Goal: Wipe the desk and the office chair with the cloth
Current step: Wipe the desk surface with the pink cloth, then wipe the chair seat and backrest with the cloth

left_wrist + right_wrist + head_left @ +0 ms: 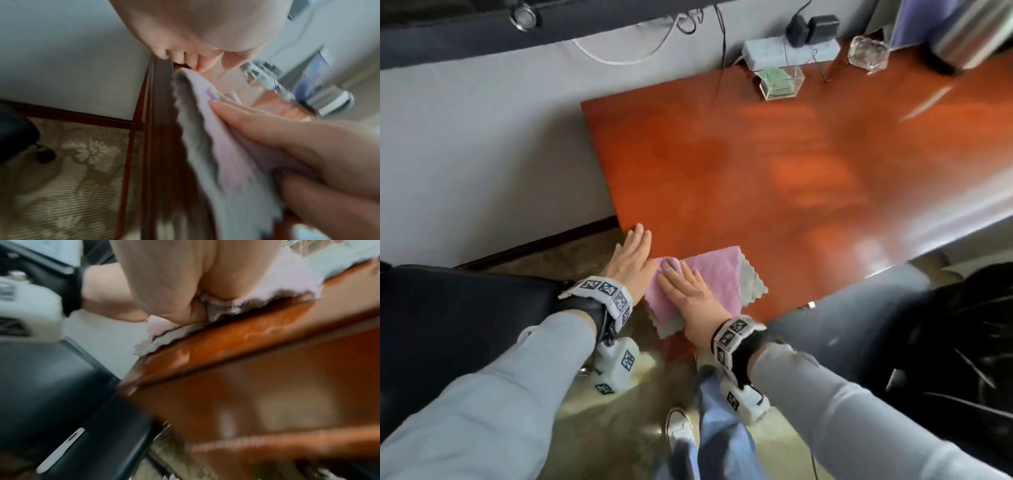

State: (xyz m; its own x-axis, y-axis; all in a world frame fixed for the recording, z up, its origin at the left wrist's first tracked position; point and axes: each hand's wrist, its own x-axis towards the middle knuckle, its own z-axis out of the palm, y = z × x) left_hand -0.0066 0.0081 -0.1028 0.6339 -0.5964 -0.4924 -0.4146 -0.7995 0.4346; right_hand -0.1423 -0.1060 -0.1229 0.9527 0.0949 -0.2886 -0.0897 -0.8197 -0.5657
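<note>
The desk-wiping step is judged to be in hand. The pink-and-grey cloth (pixel 702 284) is pressed flat at the near left corner of the red-brown desk (pixel 774 178) by the right hand (pixel 690 291), its fingers laid out straight on top and nothing gripped. The left hand (pixel 630 260) is laid flat just beside it at the desk's left edge, fingers straight, touching the cloth's side. The cloth's near edge overhangs the desk front (seen from the right wrist). A sweep away from the corner is called for next, where bare top lies open; the far edge is crowded by a clear card holder (pixel 780 82) and a power strip (pixel 789 51). The black office chair (pixel 455 318), standing left, appears not yet wiped.
</note>
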